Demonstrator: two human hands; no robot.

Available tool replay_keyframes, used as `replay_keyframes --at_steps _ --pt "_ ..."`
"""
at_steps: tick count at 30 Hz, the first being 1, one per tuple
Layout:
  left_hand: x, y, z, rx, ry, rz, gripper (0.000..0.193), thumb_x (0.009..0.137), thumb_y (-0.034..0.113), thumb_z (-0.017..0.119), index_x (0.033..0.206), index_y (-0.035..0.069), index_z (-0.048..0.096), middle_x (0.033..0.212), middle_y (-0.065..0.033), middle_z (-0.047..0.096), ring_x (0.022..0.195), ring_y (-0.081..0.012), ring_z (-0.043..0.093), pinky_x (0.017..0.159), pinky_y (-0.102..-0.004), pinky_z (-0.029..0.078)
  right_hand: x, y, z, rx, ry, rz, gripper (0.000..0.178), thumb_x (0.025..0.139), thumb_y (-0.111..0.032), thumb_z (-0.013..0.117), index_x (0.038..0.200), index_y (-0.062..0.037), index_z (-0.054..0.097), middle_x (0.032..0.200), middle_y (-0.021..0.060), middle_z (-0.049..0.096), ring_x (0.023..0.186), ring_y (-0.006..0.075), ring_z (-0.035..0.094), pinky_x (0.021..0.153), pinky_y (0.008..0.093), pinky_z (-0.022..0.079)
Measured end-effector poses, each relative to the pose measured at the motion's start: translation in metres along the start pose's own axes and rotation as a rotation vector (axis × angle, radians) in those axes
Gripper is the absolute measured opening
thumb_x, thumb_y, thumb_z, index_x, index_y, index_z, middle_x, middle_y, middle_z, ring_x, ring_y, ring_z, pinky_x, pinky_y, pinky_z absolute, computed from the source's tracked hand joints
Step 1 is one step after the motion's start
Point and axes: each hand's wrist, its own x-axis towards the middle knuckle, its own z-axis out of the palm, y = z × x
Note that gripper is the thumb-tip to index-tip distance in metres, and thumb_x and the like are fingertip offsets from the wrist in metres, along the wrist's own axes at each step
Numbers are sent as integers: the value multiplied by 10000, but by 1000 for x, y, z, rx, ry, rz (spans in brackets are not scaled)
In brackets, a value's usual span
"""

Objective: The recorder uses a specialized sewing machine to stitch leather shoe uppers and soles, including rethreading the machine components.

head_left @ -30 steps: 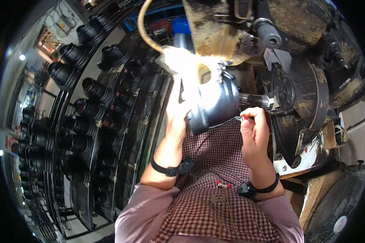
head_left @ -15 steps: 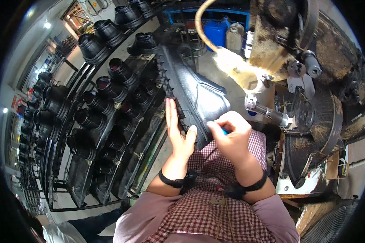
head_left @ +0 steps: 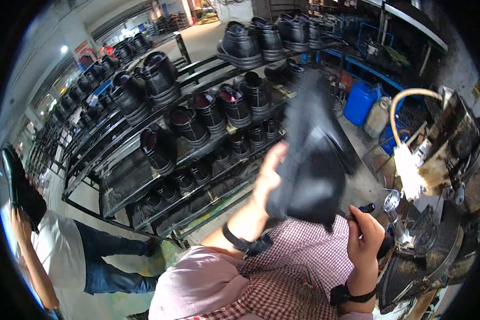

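Observation:
A black leather shoe with a lugged sole stands upended before me, partly blurred by motion. My left hand grips it from the left along the sole side; some of its fingers are hidden behind the shoe. Apart from the shoe, at its lower right, my right hand is closed in a pinch. A small dark object shows by its fingertips, too small to name.
A black metal rack with rows of black shoes stands left and ahead. To the right is a grimy machine with a lit lamp. A blue jug stands behind. At far left a person holds a shoe.
The view has swung left, bringing another person into sight. My right hand has come away from the shoe's edge to the right. My left hand still holds the shoe, now turned more upright.

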Motion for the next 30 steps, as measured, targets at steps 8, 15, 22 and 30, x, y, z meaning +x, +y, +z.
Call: replay_keyframes --at_steps 8,15,22,30 --pt "126 128 -135 -965 319 -179 815 799 653 484 1279 3 377 1151 -267 422 763 -229 501 557 -265 487 0 -7 26 81 -38 -71 359 700 13 694 1051 25 619 810 160 644 667 289 635 590 334 490" --pt "149 93 -82 -577 511 -20 849 859 574 534 1196 -190 381 1060 -292 581 933 -368 615 838 -403 541 2 12 27 24 -132 29 374 674 10 709 1038 17 624 769 134 629 589 238 598 531 291 466" --pt "269 129 -70 1851 474 852 698 724 327 703 1270 -35 463 1284 -269 484 1243 -367 429 1056 -449 325 -11 48 27 57 -187 150 354 666 -26 724 1007 -2 632 769 127 635 680 254 633 644 311 501" --pt "174 40 -9 1851 -555 1027 321 721 320 670 479 167 523 485 -12 484 469 -218 505 502 -340 375 6 39 35 657 -122 430 185 913 -98 513 989 38 613 820 82 636 606 118 573 580 245 456"
